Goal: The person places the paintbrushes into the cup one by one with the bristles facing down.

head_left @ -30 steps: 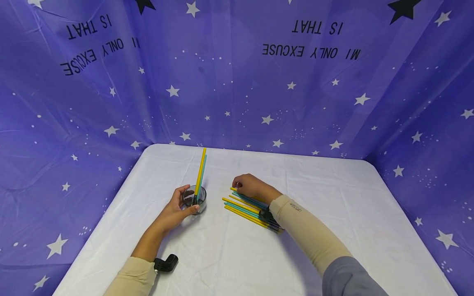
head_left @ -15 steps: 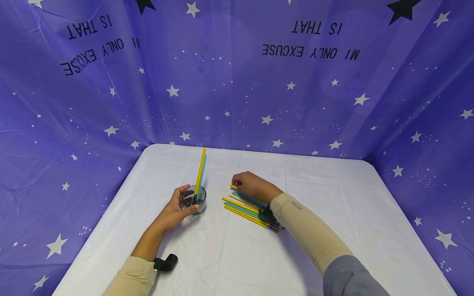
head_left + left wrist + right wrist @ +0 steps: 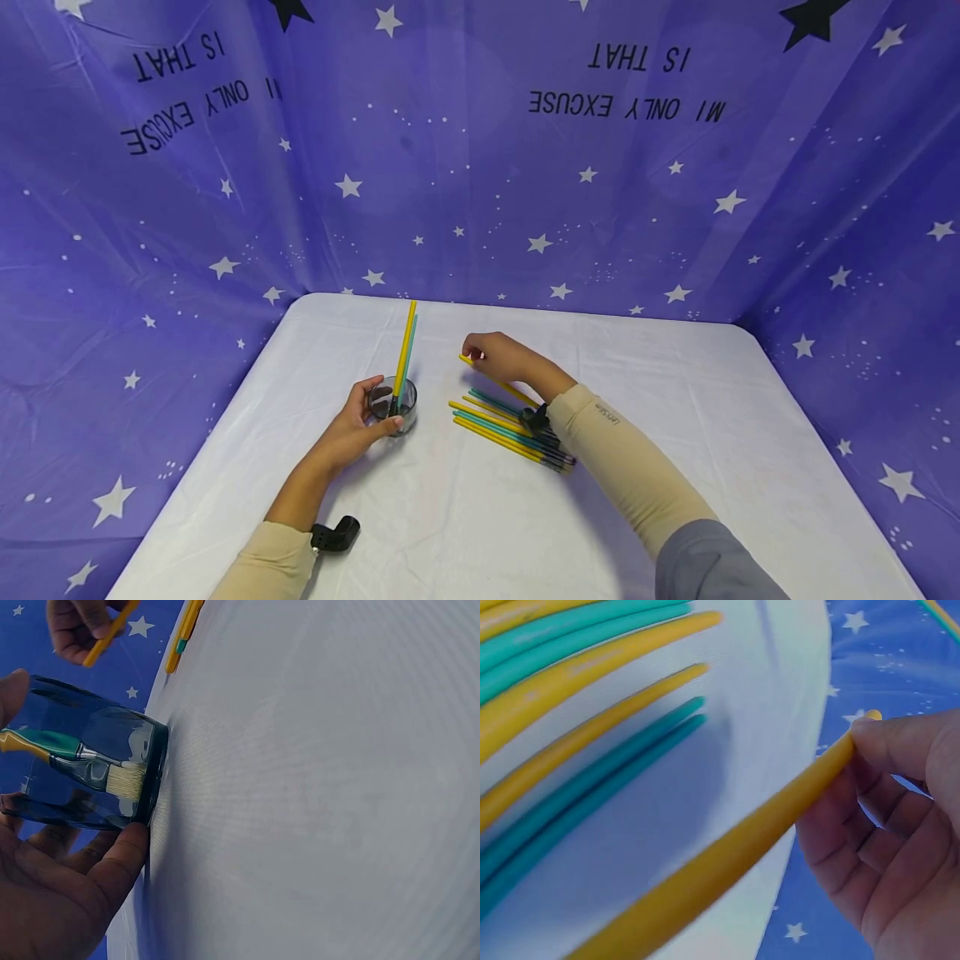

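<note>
My left hand (image 3: pixel 360 423) holds a clear dark-tinted glass (image 3: pixel 82 712) standing on the white table, fingers on one side and thumb on the other. Inside it lean a yellow paintbrush (image 3: pixel 406 346) and a green paintbrush (image 3: pixel 49 741), bristles down. In my right hand (image 3: pixel 501 357) a second yellow paintbrush (image 3: pixel 727 862) is pinched near its handle tip, between thumb and fingers. That brush is raised above the others; its bristle end is hidden by the wrist. Below lie several yellow and green paintbrushes (image 3: pixel 495 435) in a row, handle tips toward the glass.
A white cloth covers the table (image 3: pixel 420 525). Purple curtains (image 3: pixel 480 167) with stars and lettering hang behind it and at both sides. A black wrist camera (image 3: pixel 337 534) sits on the left forearm.
My right hand has lifted the yellow paintbrush off the row, moving up and slightly left, away from the others. The left hand and the glass have stayed in place.
</note>
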Demonstrator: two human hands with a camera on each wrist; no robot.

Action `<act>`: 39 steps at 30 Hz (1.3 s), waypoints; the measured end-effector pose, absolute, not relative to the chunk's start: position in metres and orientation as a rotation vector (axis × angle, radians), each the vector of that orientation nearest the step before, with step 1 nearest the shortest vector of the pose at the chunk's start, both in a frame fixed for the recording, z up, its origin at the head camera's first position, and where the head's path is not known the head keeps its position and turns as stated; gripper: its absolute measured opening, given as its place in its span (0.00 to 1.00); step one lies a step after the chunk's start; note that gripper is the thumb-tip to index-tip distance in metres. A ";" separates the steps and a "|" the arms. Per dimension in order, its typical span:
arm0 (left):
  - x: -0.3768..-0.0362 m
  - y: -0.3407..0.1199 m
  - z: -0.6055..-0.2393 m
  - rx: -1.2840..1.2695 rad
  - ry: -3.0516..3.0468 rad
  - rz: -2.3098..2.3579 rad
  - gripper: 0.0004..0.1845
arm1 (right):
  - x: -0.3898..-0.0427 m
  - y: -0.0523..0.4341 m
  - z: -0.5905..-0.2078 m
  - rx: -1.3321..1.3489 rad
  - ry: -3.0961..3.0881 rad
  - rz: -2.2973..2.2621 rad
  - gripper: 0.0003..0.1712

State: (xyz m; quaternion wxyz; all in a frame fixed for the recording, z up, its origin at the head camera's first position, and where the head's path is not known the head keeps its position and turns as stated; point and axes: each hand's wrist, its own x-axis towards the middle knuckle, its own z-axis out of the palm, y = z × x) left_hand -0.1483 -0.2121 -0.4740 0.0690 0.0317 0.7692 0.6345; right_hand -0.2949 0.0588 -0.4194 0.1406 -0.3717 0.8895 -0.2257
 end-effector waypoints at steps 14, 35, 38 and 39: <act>-0.148 -0.213 -0.476 0.094 2.310 1.913 0.45 | -0.291 0.050 -0.393 -0.967 2.486 -0.987 0.08; -0.148 -0.213 -0.475 0.097 2.313 1.911 0.45 | -0.288 0.035 -0.377 -0.780 2.216 -1.591 0.08; -0.148 -0.213 -0.476 0.098 2.315 1.911 0.45 | -0.287 0.033 -0.374 -0.746 2.195 -1.662 0.09; -0.148 -0.214 -0.476 0.100 2.315 1.912 0.45 | -0.287 0.032 -0.373 -0.736 2.194 -1.682 0.09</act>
